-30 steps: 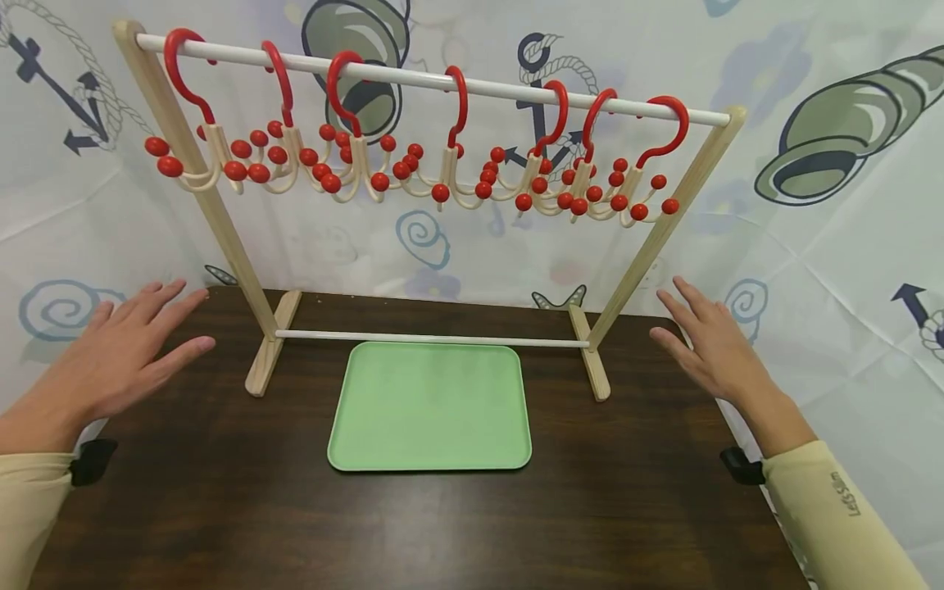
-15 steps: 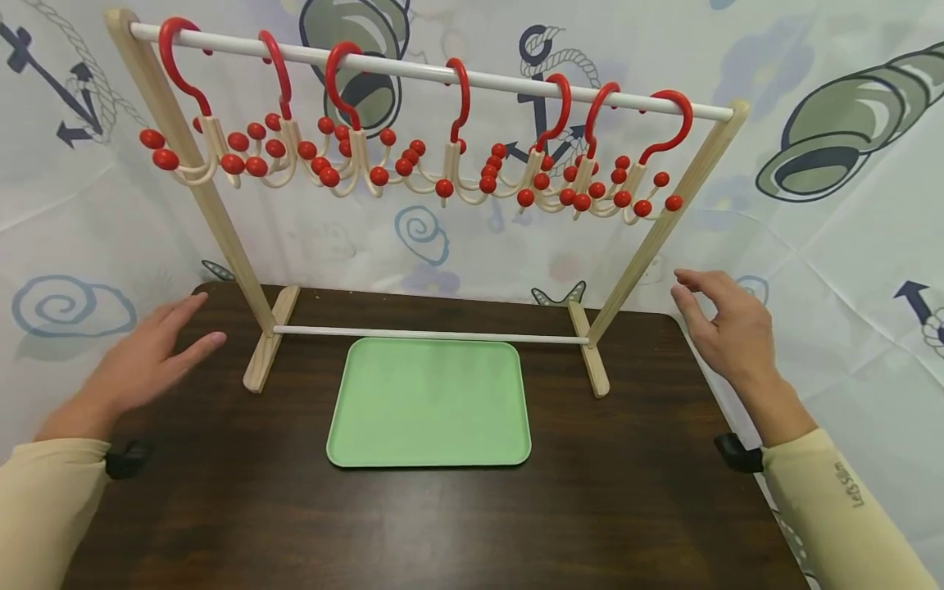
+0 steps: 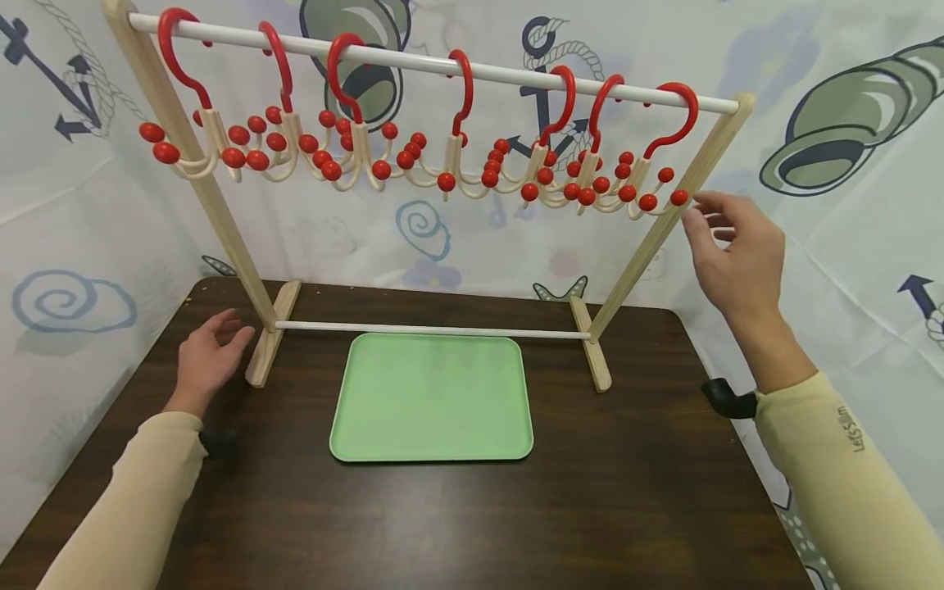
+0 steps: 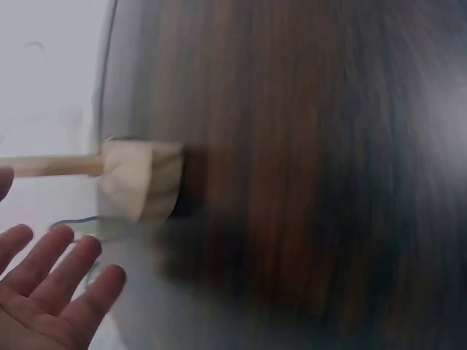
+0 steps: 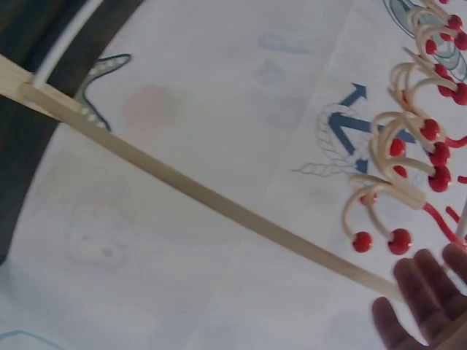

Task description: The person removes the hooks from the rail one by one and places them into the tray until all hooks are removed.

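A wooden rack (image 3: 224, 229) stands at the back of the dark table, with a white bar across its top. Along that bar hang several hangers with red hooks and cream curved prongs tipped by red balls. My right hand (image 3: 741, 258), fingers loosely bent, is beside the right post and the red ball of the rightmost hanger (image 3: 638, 174); it appears to hold nothing. In the right wrist view the fingers (image 5: 427, 292) are spread below that hanger. My left hand (image 3: 210, 360) is near the rack's left foot (image 4: 142, 179), holding nothing; contact with the foot cannot be made out.
A light green tray (image 3: 431, 401) lies flat on the table (image 3: 442, 524), just in front of the rack's lower white rod (image 3: 435, 330). A patterned cloth (image 3: 848, 270) covers the walls behind and at the sides.
My right hand has risen toward the rightmost hanger, its fingers more bent. The left hand has moved right, close to the rack's left foot. The hangers stay on the bar.
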Motion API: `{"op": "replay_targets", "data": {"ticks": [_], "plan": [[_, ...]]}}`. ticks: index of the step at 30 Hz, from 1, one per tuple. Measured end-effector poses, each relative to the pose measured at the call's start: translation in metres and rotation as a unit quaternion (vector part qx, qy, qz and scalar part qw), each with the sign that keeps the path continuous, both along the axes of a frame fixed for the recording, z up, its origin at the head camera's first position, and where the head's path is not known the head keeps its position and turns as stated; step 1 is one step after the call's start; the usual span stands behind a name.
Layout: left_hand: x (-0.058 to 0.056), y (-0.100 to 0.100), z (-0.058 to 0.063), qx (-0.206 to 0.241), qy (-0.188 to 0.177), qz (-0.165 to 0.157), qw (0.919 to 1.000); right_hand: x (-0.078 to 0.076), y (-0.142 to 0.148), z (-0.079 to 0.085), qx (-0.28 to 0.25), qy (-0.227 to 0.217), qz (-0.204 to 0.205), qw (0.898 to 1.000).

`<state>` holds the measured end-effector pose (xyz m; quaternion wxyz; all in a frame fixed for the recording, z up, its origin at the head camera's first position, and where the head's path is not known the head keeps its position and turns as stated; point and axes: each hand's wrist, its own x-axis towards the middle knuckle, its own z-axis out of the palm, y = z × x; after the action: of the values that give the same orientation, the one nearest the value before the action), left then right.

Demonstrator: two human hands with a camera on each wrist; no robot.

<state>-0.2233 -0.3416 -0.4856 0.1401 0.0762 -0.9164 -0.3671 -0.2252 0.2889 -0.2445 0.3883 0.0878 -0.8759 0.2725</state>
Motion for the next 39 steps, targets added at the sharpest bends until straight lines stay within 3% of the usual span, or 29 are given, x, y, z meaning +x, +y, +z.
{"op": "replay_targets", "data": {"ticks": [8,14,20,28,35,39], "plan": [[-0.023,0.016,-0.013,0.04,-0.01,0.042,0.9983,-0.029,-0.011,0.034,-0.036,-0.113,-0.002,0.993],[-0.029,0.023,-0.015,0.022,-0.017,0.062,0.9977,-0.044,-0.02,0.049,-0.082,-0.148,0.019,0.985],[-0.034,0.024,-0.018,0.0,-0.016,0.09,0.9958,-0.053,-0.024,0.054,-0.129,-0.151,0.023,0.98],[-0.033,0.024,-0.025,-0.036,-0.02,0.102,0.9939,-0.062,-0.027,0.059,-0.176,-0.138,0.043,0.974],[-0.034,0.024,-0.026,-0.06,-0.015,0.103,0.9928,-0.062,-0.024,0.064,-0.231,-0.11,0.086,0.963],[-0.035,0.025,-0.027,-0.068,-0.012,0.103,0.9923,-0.059,-0.024,0.066,-0.238,-0.087,0.091,0.963]]}}
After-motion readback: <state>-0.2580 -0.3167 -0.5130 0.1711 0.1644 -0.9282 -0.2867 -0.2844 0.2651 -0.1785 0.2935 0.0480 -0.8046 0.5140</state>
